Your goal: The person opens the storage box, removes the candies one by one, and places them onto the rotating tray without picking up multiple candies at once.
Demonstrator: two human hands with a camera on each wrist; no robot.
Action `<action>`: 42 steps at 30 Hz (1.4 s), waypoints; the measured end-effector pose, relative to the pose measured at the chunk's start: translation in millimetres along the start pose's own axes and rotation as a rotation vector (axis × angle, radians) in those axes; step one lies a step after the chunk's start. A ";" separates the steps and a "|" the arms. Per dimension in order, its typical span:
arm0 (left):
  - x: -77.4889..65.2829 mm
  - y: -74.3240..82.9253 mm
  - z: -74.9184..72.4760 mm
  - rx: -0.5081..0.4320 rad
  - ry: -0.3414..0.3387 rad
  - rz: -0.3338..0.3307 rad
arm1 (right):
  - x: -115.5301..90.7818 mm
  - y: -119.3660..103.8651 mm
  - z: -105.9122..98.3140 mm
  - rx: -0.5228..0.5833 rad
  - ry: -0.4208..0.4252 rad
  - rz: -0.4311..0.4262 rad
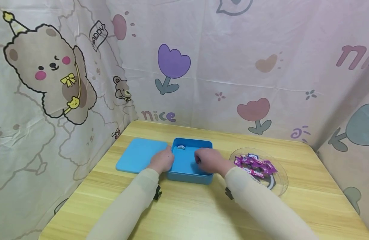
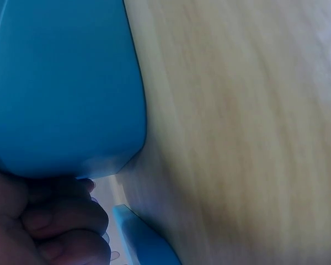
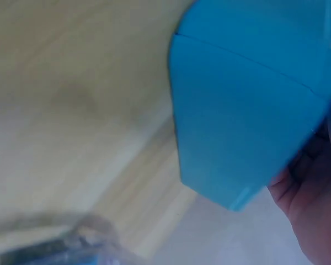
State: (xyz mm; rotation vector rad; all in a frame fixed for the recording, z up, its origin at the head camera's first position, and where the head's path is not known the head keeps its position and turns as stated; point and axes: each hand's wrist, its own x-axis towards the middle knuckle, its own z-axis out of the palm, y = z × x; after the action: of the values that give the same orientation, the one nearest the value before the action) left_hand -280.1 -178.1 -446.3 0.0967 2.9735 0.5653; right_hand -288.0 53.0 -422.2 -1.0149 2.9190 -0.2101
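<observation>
A blue rectangular box (image 1: 189, 178) stands uncovered on the table, with one small wrapped candy (image 1: 180, 147) lying at its far left inside. My left hand (image 1: 163, 159) grips the box's left wall; in the left wrist view its curled fingers (image 2: 66, 221) are against the box's side. Over the right part of the box, my right hand (image 1: 211, 160) bends down with curled fingers. A small dark bit, seemingly a wrapped candy (image 1: 198, 161), shows at its fingertips, mostly hidden. The right wrist view has this hand (image 3: 314, 204) partly behind the box wall.
The flat blue lid (image 1: 136, 155) lies left of the box. A clear round plate (image 1: 283, 186) to the right bears several candies (image 1: 256, 164) in purple, pink and dark wrappers, near my right forearm. Printed cloth (image 1: 202, 100) hangs behind the wooden table (image 1: 190, 213).
</observation>
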 end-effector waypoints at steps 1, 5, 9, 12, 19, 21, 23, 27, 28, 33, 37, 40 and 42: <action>0.4 -0.2 0.4 0.003 0.002 0.002 | -2.6 1.6 -1.6 -0.005 0.016 -0.003; 1.8 -0.5 2.0 0.001 -0.001 -0.004 | -14.3 10.4 -8.9 0.012 0.049 0.014; 3.0 -0.8 3.6 -0.008 -0.003 -0.012 | -28.4 22.2 -15.7 0.066 0.070 0.056; 4.2 -0.6 4.3 -0.012 -0.003 -0.015 | -40.3 33.1 -17.0 0.099 0.097 0.078; 4.8 0.3 4.9 -0.031 -0.006 -0.029 | -74.8 59.7 -22.8 0.132 0.126 0.117; 4.7 0.7 4.8 -0.035 -0.004 -0.029 | -85.8 68.6 -24.0 0.135 0.133 0.133; 4.6 0.9 4.7 -0.031 -0.003 -0.024 | -96.6 78.0 -25.1 0.147 0.140 0.142; 4.3 1.1 4.4 -0.035 -0.004 -0.028 | -115.8 95.8 -26.3 0.187 0.149 0.163; 4.2 1.4 4.2 -0.036 -0.005 -0.030 | -120.4 99.6 -26.4 0.191 0.152 0.169; 3.9 1.9 3.4 -0.046 -0.004 -0.034 | -139.0 116.3 -21.6 0.170 0.150 0.205; 3.1 1.7 3.7 -0.046 -0.002 -0.029 | -151.0 125.0 -15.3 0.162 0.124 0.241; 2.5 1.6 3.9 -0.047 -0.002 -0.027 | -157.9 128.8 -10.0 0.165 0.103 0.267; 2.2 1.8 3.6 -0.046 0.000 -0.028 | -161.1 130.4 -5.9 0.154 0.089 0.268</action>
State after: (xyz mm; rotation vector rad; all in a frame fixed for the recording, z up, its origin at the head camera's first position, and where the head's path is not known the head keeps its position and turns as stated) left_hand -281.7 -175.0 -449.2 0.0514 2.9553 0.6296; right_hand -242.3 254.7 -435.3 -0.6006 3.0183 -0.4687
